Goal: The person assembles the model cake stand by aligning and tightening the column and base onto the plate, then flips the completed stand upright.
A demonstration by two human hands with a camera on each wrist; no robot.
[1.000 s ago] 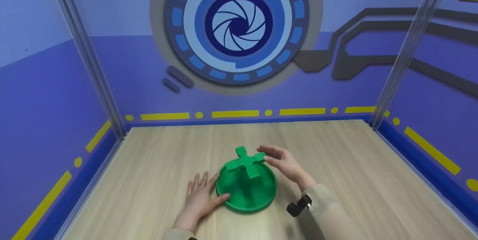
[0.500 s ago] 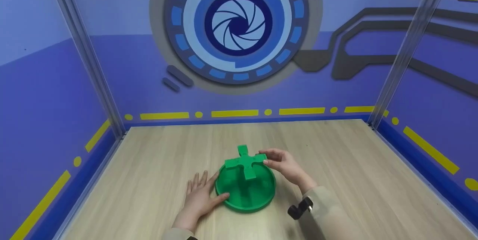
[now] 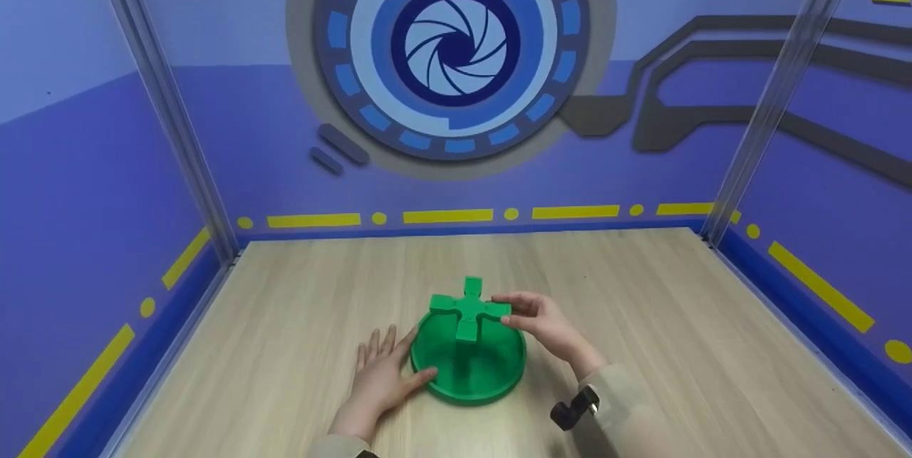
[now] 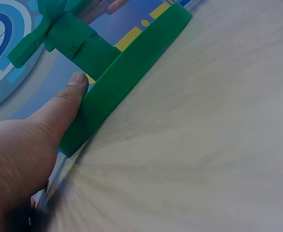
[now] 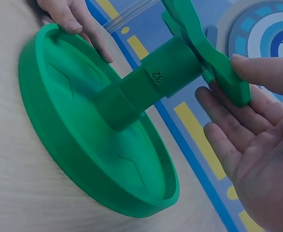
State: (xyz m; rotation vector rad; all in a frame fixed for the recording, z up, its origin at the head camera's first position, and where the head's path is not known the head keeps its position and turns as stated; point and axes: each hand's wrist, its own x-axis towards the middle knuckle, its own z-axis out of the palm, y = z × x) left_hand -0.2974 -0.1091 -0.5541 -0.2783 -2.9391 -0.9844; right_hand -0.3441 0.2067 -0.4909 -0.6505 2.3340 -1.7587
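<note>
A green round dish [image 3: 470, 397] lies on the table, and a thick post [image 5: 170, 67] rises from its middle. On top of the post is a green four-armed cross handle [image 3: 470, 308]. My right hand [image 3: 545, 323] pinches the handle's right arm between thumb and fingers; in the right wrist view the thumb lies on one side and fingers behind. My left hand [image 3: 381, 380] rests at the dish's left edge, its thumb [image 4: 73, 92] over the rim and its other fingers straight and spread along the outside. Raised digits mark the post in both wrist views.
A pale wooden table [image 3: 320, 287] carries the dish near its front. Blue printed walls [image 3: 249, 144] stand at the back and both sides, with metal posts [image 3: 171, 109] at the corners. A black wrist device [image 3: 573, 408] hangs at the right sleeve.
The cross handle has turned clockwise as seen from above. My right hand has moved slightly toward me with the handle's arm. The left hand and dish have stayed nearly still.
</note>
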